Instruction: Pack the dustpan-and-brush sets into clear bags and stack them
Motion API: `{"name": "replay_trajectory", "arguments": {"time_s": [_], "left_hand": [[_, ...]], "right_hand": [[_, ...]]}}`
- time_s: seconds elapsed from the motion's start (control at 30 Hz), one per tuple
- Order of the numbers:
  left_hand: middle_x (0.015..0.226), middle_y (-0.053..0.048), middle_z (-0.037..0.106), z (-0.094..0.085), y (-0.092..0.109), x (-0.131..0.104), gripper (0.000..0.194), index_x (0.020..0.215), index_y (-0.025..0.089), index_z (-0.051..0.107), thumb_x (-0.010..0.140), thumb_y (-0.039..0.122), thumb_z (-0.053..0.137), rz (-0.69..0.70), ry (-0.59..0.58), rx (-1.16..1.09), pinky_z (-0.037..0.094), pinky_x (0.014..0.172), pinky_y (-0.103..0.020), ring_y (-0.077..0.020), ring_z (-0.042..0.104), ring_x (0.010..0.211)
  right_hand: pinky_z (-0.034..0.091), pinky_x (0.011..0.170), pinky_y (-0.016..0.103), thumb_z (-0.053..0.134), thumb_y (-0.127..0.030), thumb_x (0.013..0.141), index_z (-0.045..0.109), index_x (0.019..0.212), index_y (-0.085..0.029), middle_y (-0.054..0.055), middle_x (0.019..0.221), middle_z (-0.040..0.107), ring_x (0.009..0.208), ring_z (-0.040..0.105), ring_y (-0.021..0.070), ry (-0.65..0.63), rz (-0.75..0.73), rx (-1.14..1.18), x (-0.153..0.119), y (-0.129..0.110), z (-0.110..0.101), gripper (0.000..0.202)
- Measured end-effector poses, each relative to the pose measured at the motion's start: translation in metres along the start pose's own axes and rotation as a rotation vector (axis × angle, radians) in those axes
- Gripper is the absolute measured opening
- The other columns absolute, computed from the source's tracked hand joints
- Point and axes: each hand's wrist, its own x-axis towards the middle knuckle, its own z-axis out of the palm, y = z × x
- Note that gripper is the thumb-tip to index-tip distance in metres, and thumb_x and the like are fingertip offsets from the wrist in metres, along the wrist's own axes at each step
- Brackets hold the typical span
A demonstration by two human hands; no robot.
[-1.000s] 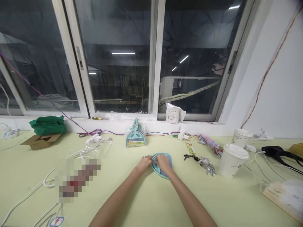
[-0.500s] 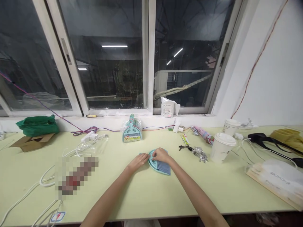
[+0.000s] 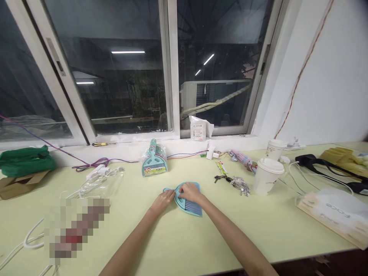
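The brush (image 3: 193, 207) already lies against its dustpan (image 3: 181, 209), left hand (image 3: 163, 201) fingers closed on the handle (image 3: 165, 189), right hand (image 3: 190, 192) fingers pinching the brush, neither yet released.

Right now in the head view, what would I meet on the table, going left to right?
Green bundle, bagged stack of brush-and-dustpan sets, loose blue brush-and-dustpan set, bunch of keys, nearer white paper cup, pale lettered pack.
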Motion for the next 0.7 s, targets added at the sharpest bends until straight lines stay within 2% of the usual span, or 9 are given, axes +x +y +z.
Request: {"name": "replay_trajectory", "arguments": {"time_s": [0.1, 0.17, 0.2, 0.27, 0.3, 0.37, 0.47, 0.57, 0.7], "left_hand": [[0.127, -0.012, 0.054, -0.005, 0.007, 0.011, 0.041, 0.123, 0.024, 0.051, 0.083, 0.02, 0.055, -0.41, 0.339, -0.287, 0.035, 0.106, -0.05, -0.0275, 0.049, 0.124], [0.13, -0.011, 0.052, -0.006, 0.013, 0.023, 0.051, 0.13, 0.026, 0.044, 0.082, 0.034, 0.058, -0.76, 0.505, -0.689, 0.035, 0.105, -0.05, -0.0285, 0.046, 0.127], [0.126, -0.01, 0.054, -0.005, 0.016, 0.029, 0.053, 0.13, 0.026, 0.044, 0.081, 0.041, 0.058, -0.887, 0.503, -0.935, 0.038, 0.102, -0.049, -0.0288, 0.05, 0.123], [0.116, -0.009, 0.061, -0.002, 0.02, 0.04, 0.053, 0.123, 0.025, 0.05, 0.077, 0.046, 0.064, -0.968, 0.379, -1.361, 0.044, 0.095, -0.044, -0.029, 0.057, 0.113], [0.112, -0.009, 0.063, 0.0, 0.021, 0.043, 0.053, 0.117, 0.023, 0.054, 0.072, 0.045, 0.07, -0.946, 0.322, -1.486, 0.045, 0.093, -0.042, -0.0291, 0.058, 0.11], [0.109, -0.009, 0.065, 0.005, 0.019, 0.044, 0.054, 0.106, 0.02, 0.059, 0.059, 0.033, 0.081, -0.916, 0.323, -1.56, 0.045, 0.092, -0.037, -0.0279, 0.059, 0.107], [0.104, -0.007, 0.066, 0.008, 0.011, 0.035, 0.051, 0.098, 0.02, 0.059, 0.054, 0.023, 0.083, -1.021, 0.389, -1.566, 0.046, 0.089, -0.033, -0.0234, 0.061, 0.101], [0.1, -0.005, 0.066, 0.004, 0.005, 0.025, 0.047, 0.1, 0.022, 0.058, 0.059, 0.024, 0.081, -1.099, 0.359, -1.616, 0.048, 0.085, -0.032, -0.0205, 0.063, 0.095], [0.103, -0.003, 0.068, -0.003, 0.006, 0.025, 0.046, 0.104, 0.025, 0.059, 0.062, 0.024, 0.078, -1.076, 0.369, -1.65, 0.048, 0.082, -0.029, -0.0198, 0.064, 0.095]], "right_hand": [[0.043, 0.079, 0.025, 0.067, -0.032, 0.074, 0.074, 0.088, -0.025, 0.002, 0.094, 0.075, 0.095, 0.067, 0.0198, 0.068, 0.102, 0.012, 0.007, -0.006, -0.001, 0.017], [0.044, 0.079, 0.025, 0.066, -0.035, 0.076, 0.074, 0.088, -0.026, 0.002, 0.094, 0.075, 0.094, 0.067, 0.0199, 0.174, 0.209, 0.068, 0.016, -0.011, -0.002, 0.017], [0.045, 0.079, 0.025, 0.065, -0.036, 0.077, 0.073, 0.089, -0.026, 0.002, 0.094, 0.075, 0.093, 0.068, 0.0198, 0.239, 0.255, 0.105, 0.02, -0.014, -0.002, 0.018], [0.046, 0.079, 0.025, 0.063, -0.039, 0.079, 0.072, 0.091, -0.026, 0.001, 0.096, 0.075, 0.093, 0.068, 0.019, 0.344, 0.286, 0.185, 0.029, -0.019, -0.002, 0.02], [0.046, 0.08, 0.025, 0.063, -0.04, 0.081, 0.072, 0.092, -0.026, 0.001, 0.096, 0.075, 0.092, 0.068, 0.0184, 0.37, 0.267, 0.225, 0.032, -0.018, -0.002, 0.02], [0.047, 0.08, 0.024, 0.059, -0.039, 0.084, 0.072, 0.091, -0.027, 0.001, 0.094, 0.075, 0.09, 0.068, 0.0171, 0.392, 0.213, 0.299, 0.038, -0.009, -0.002, 0.02], [0.047, 0.085, 0.026, 0.046, -0.035, 0.092, 0.071, 0.098, -0.024, 0.004, 0.1, 0.074, 0.092, 0.067, 0.0173, 0.481, 0.269, 0.336, 0.042, 0.034, -0.01, 0.028], [0.038, 0.103, 0.038, 0.041, -0.025, 0.092, 0.063, 0.118, -0.014, 0.016, 0.125, 0.062, 0.118, 0.055, 0.0237, 0.61, 0.473, 0.175, 0.039, 0.105, -0.025, 0.037], [0.02, 0.106, 0.066, 0.049, -0.021, 0.084, 0.048, 0.133, -0.003, 0.028, 0.142, 0.043, 0.136, 0.033, 0.0382, 0.433, 0.831, -0.022, 0.034, 0.191, -0.036, 0.052]]}}
